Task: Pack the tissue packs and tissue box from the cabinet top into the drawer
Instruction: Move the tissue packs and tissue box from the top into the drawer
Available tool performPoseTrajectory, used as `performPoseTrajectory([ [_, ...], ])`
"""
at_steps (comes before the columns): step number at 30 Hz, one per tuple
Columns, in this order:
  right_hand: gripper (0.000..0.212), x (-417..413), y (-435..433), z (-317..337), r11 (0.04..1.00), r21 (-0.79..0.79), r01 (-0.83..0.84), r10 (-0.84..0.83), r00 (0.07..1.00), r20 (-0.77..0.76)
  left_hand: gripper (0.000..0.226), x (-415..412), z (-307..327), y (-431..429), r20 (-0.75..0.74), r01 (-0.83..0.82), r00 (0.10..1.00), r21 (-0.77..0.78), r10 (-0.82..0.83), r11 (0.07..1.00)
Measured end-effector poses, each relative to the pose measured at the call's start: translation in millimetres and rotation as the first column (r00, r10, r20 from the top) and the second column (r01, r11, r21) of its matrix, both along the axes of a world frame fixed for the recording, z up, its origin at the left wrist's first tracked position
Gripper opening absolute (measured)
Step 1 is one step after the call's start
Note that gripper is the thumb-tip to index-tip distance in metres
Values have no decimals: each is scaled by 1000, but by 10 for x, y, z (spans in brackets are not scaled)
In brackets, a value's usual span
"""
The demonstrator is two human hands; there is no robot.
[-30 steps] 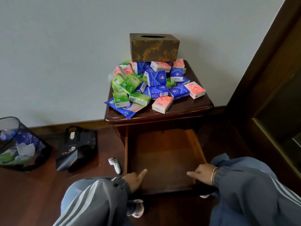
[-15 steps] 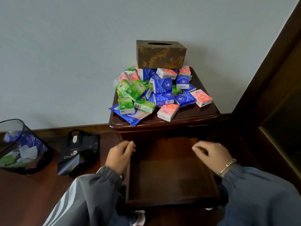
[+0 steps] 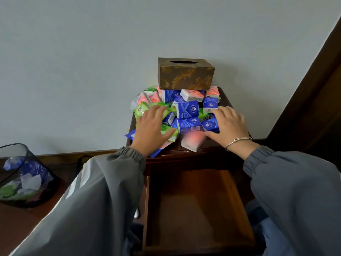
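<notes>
Head view: at the centre of the frame the tissue packs, green, blue and pink, lie heaped on the cabinet top. The brown tissue box sits on the back of the heap, against the wall. The left hand lies flat over the green packs on the heap's left side, its grip spread and pinching nothing. The right hand, with a bracelet at the wrist, rests on the blue packs at the heap's right side, its grip also spread, with the thumb low near a pink pack. Below them, lower centre, the drawer stands pulled out. A waste bin stands at the left edge.
</notes>
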State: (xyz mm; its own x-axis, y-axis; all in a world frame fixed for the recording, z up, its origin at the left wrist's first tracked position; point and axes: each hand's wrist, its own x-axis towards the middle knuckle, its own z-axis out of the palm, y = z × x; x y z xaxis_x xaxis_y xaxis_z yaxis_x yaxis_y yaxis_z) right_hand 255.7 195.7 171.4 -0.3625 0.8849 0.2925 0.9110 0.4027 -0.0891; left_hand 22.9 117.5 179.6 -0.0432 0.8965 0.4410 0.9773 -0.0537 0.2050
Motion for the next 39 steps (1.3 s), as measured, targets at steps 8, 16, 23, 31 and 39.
performPoseTrajectory([
  [8, 72, 90, 78, -470, 991, -137, 1, 23, 984, 177, 110, 294, -132, 627, -337, 3, 939, -203, -73, 979],
  [16, 62, 80, 3, -847, 999, -20, -42, 42, 999, 2, 106, 348, -171, 819, -514, 72, 854, -37, -80, 997],
  [23, 61, 70, -9, -890, 998, 59, -27, 28, 999, -28, 70, 452, -100, 790, -434, 186, 880, -61, -194, 981],
  [31, 60, 76, -6, -920, 998, 50, -26, 28, 999, -24, 67, 479, -70, 845, -267, 138, 944, -215, -194, 967],
  [39, 59, 116, -9, -900, 997, 15, -74, 75, 990, -116, 73, 452, -62, 874, -166, 182, 959, -261, -230, 948],
])
